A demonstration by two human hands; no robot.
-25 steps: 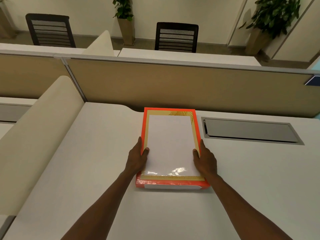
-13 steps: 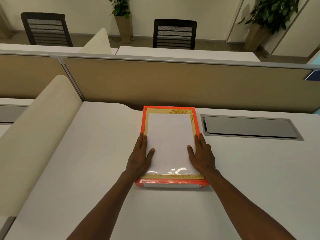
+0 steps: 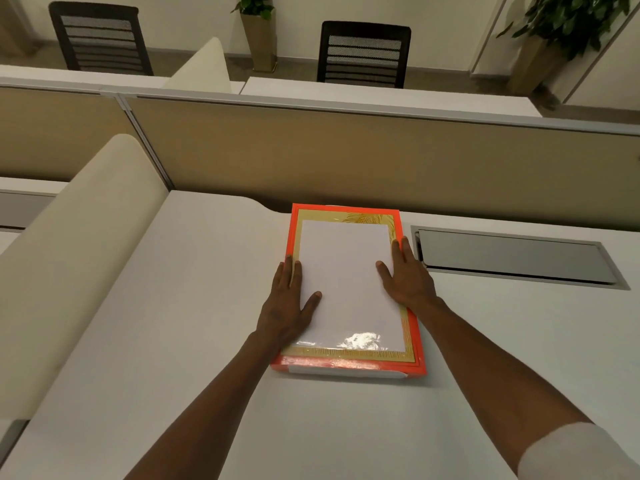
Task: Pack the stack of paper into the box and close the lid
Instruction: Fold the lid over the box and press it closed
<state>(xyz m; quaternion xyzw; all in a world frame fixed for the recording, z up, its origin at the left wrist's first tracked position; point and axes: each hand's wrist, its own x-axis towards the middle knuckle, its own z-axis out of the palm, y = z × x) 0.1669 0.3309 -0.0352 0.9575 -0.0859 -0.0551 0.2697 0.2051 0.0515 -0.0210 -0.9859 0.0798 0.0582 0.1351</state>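
Note:
A flat orange box (image 3: 346,368) lies on the white desk (image 3: 173,323) in front of me, long side pointing away. Its top shows a gold frame around a white rectangle (image 3: 346,271) with a glossy sheen near the front. I cannot tell whether that white face is the paper or a lid panel. My left hand (image 3: 287,306) rests palm down on the left edge of the top, thumb on the white area. My right hand (image 3: 407,275) lies flat on the right edge, fingers spread. Neither hand grips anything.
A grey recessed cable hatch (image 3: 512,258) sits in the desk just right of the box. A tan partition (image 3: 346,150) runs behind the box. A cream rounded divider (image 3: 69,254) borders the desk on the left. Chairs and plants stand beyond.
Both hands moved from the box's near side edges up onto its top and slid a little farther away, now lying flat. The box has stayed in place.

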